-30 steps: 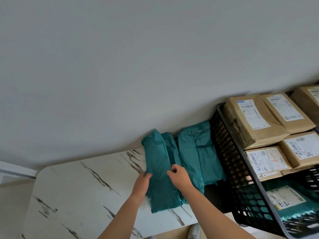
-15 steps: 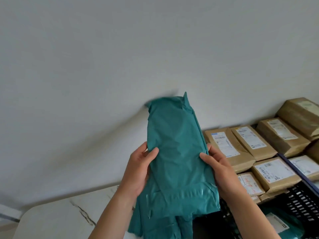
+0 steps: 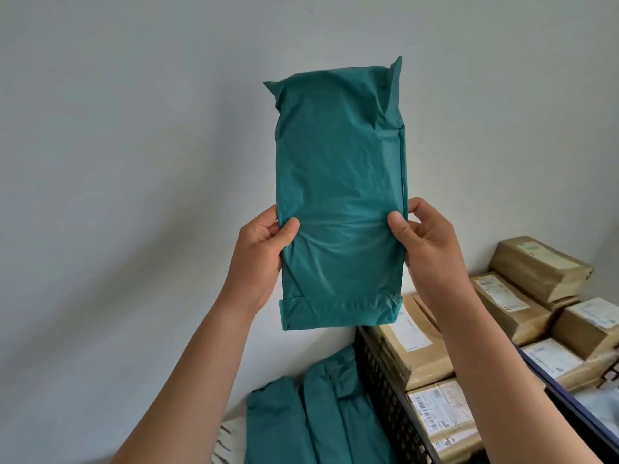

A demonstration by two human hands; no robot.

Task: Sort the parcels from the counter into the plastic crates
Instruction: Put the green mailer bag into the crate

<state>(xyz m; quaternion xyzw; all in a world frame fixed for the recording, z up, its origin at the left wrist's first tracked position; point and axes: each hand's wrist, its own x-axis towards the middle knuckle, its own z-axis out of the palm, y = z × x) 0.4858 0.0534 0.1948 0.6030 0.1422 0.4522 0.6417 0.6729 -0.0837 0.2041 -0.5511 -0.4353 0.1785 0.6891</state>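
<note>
A teal plastic parcel [image 3: 338, 182] stands upright in the air in front of the grey wall. My left hand [image 3: 259, 256] grips its lower left edge, thumb on the front. My right hand [image 3: 427, 249] grips the lower right edge the same way. Below, more teal parcels [image 3: 315, 420] lie on the marble counter [image 3: 231, 440]. To their right a black plastic crate [image 3: 385, 390] holds brown paper parcels [image 3: 425, 356] with white labels.
Further brown labelled parcels [image 3: 536, 272] are stacked at the right by the wall. A dark blue crate rim [image 3: 569, 403] runs along the lower right. The grey wall fills the left and top of the view.
Both hands have lifted the teal parcel from the counter up to eye level, and the view has tilted upward with it.
</note>
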